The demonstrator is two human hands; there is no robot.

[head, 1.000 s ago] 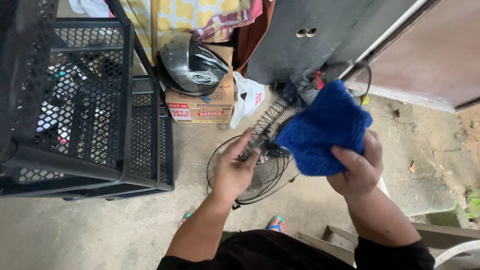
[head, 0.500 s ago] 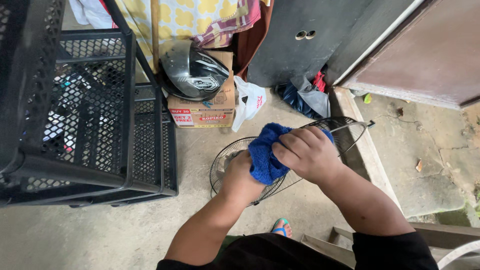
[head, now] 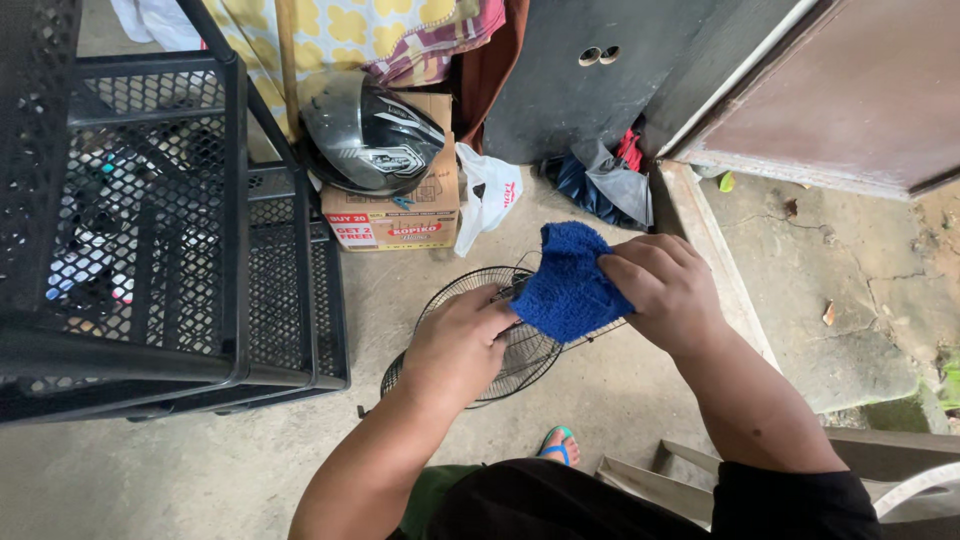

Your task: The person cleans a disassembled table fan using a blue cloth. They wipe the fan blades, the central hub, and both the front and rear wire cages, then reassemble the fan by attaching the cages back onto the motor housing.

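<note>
Blue cloth on a fan grille

The right hand pinches a fluffy blue cloth; the left hand grips the round wire fan grille.

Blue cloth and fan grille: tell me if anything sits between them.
Nothing visible does. The right hand presses the blue cloth straight onto the fan grille, while the left hand grips the grille beside it.

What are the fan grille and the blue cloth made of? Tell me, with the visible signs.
Fan grille: likely dark-coated metal wire, given its thin radial spokes and rings. Blue cloth: probably terry or microfibre, fuzzy and matte, folding softly where the right hand grips it.
</note>
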